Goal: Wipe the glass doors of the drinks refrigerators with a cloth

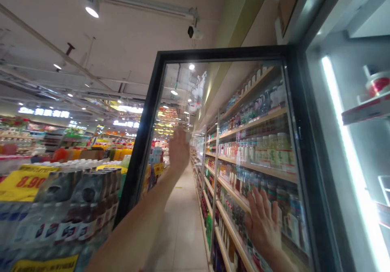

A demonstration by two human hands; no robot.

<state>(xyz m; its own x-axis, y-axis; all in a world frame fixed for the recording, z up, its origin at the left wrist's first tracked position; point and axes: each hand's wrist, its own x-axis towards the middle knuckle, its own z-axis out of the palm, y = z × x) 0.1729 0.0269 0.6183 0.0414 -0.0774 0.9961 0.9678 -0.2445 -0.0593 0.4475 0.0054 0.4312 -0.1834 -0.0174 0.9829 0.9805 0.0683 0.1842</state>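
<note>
A glass cooler door (219, 53) with a black frame stands swung open in front of me. My left hand (179, 152) is raised before the upper left part of its pane, fingers pointing up and a little blurred; a faint pale patch shows at its edge, and I cannot tell what it is. Lower right, my right hand (263, 223) has its fingers spread before the glass. Both hands look flat to the pane, though exact contact is hard to tell. No held object can be made out in either.
Through the glass, long shelves of bottles (258, 146) line an aisle floor (179, 223). To the right, a lit strip (350, 154) runs down the cooler's inside. Stacked bottle packs (73, 223) with a yellow price sign (24, 182) stand at the left, near the door frame.
</note>
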